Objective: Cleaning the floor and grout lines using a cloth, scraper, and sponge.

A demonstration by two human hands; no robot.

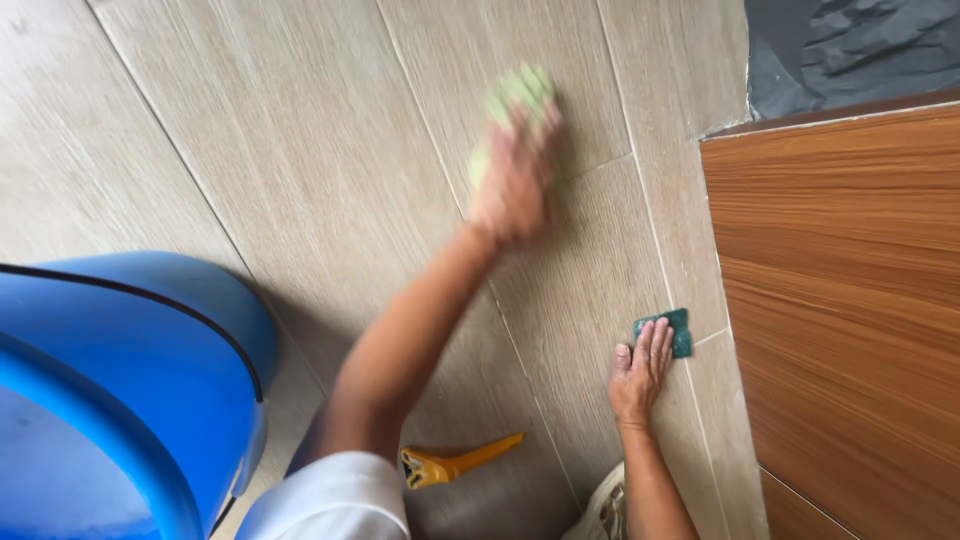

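Head view, looking down on a floor of pale wood-grain tiles (300, 150). The person's left hand (512, 180), blurred by motion, is pressed to the tiles near the upper middle of the floor with its fingers closed over a light green sponge (520, 95); only the sponge's far end shows beyond the knuckles. The right hand (640, 370) lies flat and spread on the floor near its right edge, clamped on nothing, its fingertips touching a small dark green scouring pad (672, 330) that lies just beside a grout line. A wood-panelled surface (850, 300) bounds the floor on the right, with a patch of dark cloth or sheeting (850, 45) beyond its top corner. A blue bucket (120, 380) stands at the floor's lower left corner. An orange-handled scraper (455, 465) lies untouched on the tiles between the two arms, near the lower edge.

Progress, as a judgement: scrubbing appears to be under way on the tile under the sponge. The tiles show no clear difference between cleaned and uncleaned areas, so how much remains cannot be told.
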